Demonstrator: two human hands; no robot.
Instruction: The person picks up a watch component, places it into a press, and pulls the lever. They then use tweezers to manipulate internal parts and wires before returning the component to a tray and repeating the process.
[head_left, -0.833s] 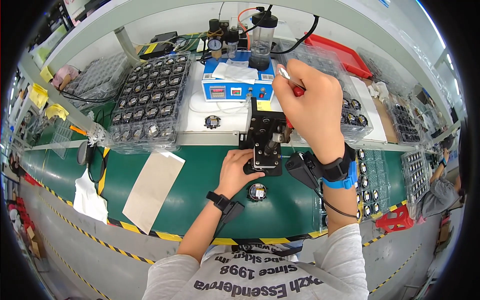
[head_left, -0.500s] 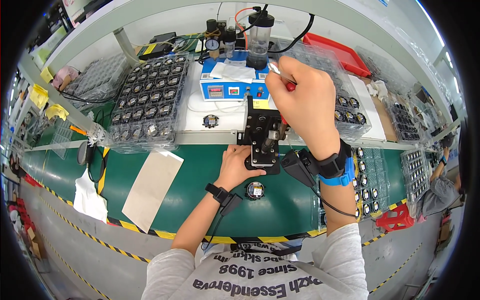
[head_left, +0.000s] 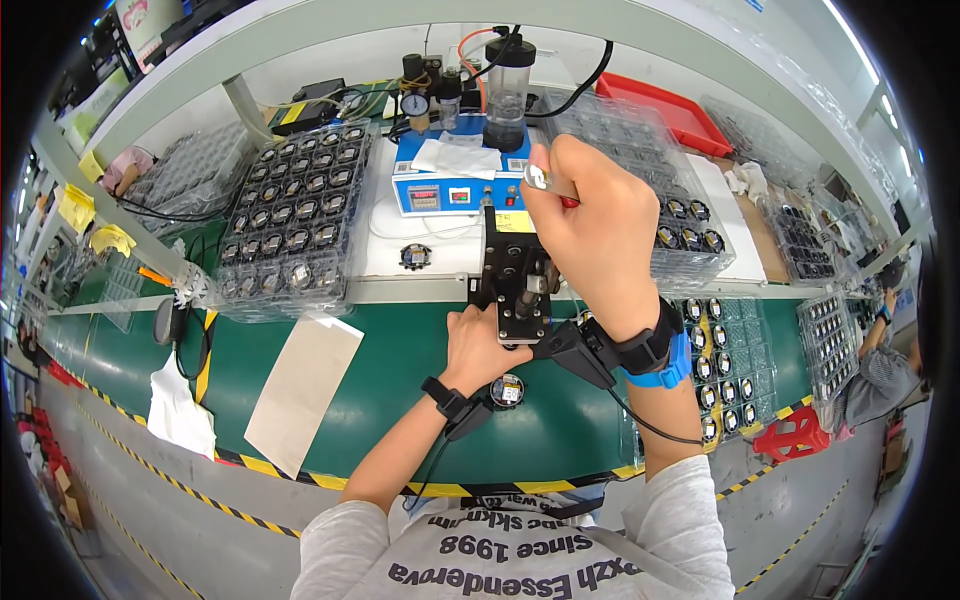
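Observation:
A black bench press (head_left: pixel 520 290) with a metal plunger stands at the middle of the green worktable. My left hand (head_left: pixel 480 348) rests at its base, thumb stretched along the front and fingers at the left side. The fingertips are partly hidden by the press, so what they hold cannot be made out. Raised above the press's right side, my right hand (head_left: pixel 598 215) is closed round a slim handle (head_left: pixel 540 178) with a shiny pale end and a bit of red. A round black part (head_left: pixel 507 390) with a pale label lies just in front of the left hand.
Behind the press sits a blue control box (head_left: pixel 445 195) with a clear cylinder (head_left: pixel 508 95). Clear trays of round parts stand left (head_left: pixel 290 215) and right (head_left: pixel 720 365). One loose part (head_left: pixel 415 256) lies on the white ledge. A beige sheet (head_left: pixel 305 390) is at left.
My right hand has come down and a little left with the handle in it. My left hand stays at the press base. The whole view has shifted slightly.

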